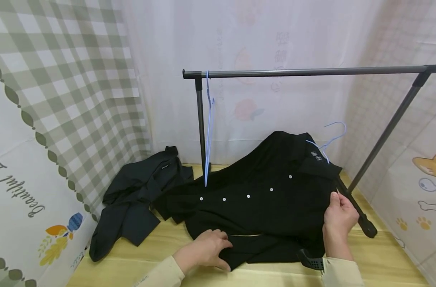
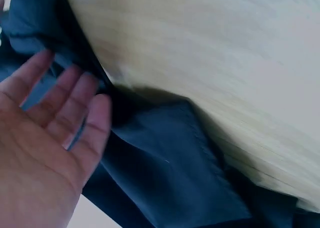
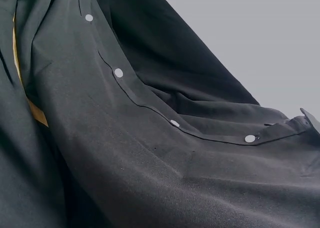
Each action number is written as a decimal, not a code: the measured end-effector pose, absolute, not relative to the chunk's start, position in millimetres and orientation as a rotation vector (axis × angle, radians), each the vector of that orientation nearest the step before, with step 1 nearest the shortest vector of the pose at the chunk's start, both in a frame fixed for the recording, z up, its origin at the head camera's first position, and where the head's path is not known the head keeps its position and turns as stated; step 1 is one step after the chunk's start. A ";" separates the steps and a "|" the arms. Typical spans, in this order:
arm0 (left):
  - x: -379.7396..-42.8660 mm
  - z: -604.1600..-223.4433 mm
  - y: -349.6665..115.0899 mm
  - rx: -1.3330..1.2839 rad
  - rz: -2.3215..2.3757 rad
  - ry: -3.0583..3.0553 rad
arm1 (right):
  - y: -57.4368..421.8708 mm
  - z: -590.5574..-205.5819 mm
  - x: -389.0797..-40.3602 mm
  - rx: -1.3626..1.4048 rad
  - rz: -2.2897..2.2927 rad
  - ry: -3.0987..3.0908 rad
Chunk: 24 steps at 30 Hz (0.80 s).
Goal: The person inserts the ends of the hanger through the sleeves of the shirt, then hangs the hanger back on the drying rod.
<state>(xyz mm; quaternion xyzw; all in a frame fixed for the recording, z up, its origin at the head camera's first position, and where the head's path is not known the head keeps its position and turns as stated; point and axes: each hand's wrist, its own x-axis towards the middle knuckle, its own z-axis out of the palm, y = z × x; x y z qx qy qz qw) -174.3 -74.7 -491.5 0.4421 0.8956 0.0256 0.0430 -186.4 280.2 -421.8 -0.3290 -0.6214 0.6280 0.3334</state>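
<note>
A black shirt [image 1: 239, 215] with white buttons lies spread over the table, its collar towards the right. A light blue hanger [image 1: 335, 137] sits in its collar, with the hook sticking up. My right hand [image 1: 339, 217] pinches the shirt's edge at the right, below the collar. At the near side, my left hand [image 1: 208, 250] rests its fingers on the shirt's lower sleeve, fingers loosely extended. In the left wrist view the left hand [image 2: 50, 133] shows its palm and spread fingers against the dark cloth [image 2: 170, 163]. The right wrist view shows the button row on the shirt front [image 3: 150, 158].
A dark rail [image 1: 293, 73] on a stand spans above the shirt. A second light blue hanger [image 1: 209, 131] hangs at the rail's left end. Another dark garment [image 1: 142, 187] lies crumpled at the left on the yellow table [image 1: 160, 251]. Printed curtains [image 1: 78, 79] enclose the space.
</note>
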 end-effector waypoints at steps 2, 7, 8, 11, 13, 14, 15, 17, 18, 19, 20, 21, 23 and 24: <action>-167.5 -492.4 -68.3 1.327 -0.026 2.706 | 280.2 -422.9 -186.1 -0.861 1.633 -1.640; -162.3 -495.1 -61.5 1.415 -0.176 2.798 | 281.0 -424.0 -185.1 -0.861 1.633 -1.644; -162.2 -495.3 -61.0 1.446 -0.198 2.820 | 281.2 -424.0 -185.0 -0.858 1.635 -1.640; -161.2 -495.6 -59.8 1.543 -0.288 2.876 | 281.9 -423.9 -184.3 -0.853 1.643 -1.618; -160.1 -496.1 -59.5 1.590 -0.329 2.901 | 282.4 -424.3 -184.1 -0.851 1.655 -1.593; -159.9 -496.6 -59.9 1.605 -0.334 2.913 | 282.6 -424.7 -183.6 -0.851 1.661 -1.589; -160.0 -497.0 -61.0 1.615 -0.329 2.928 | 282.9 -425.2 -183.2 -0.852 1.667 -1.585; -161.7 -496.5 -65.5 1.602 -0.230 2.966 | 283.9 -426.2 -183.2 -0.856 1.688 -1.566; -163.6 -495.1 -69.1 1.588 -0.142 2.985 | 284.3 -426.7 -183.2 -0.856 1.695 -1.559; -165.8 -492.6 -73.8 1.563 -0.027 3.009 | 284.9 -427.3 -183.0 -0.857 1.699 -1.565; -168.6 -489.2 -79.3 1.528 0.101 3.036 | 285.5 -427.6 -183.0 -0.860 1.702 -1.569; -171.8 -485.3 -85.7 1.491 0.244 3.069 | 286.3 -427.7 -183.4 -0.862 1.709 -1.562; -179.5 -477.0 -101.4 1.429 0.535 3.138 | 287.4 -428.0 -183.9 -0.860 1.710 -1.560; -183.6 -473.1 -110.6 1.395 0.666 3.184 | 288.0 -428.3 -183.9 -0.859 1.710 -1.563</action>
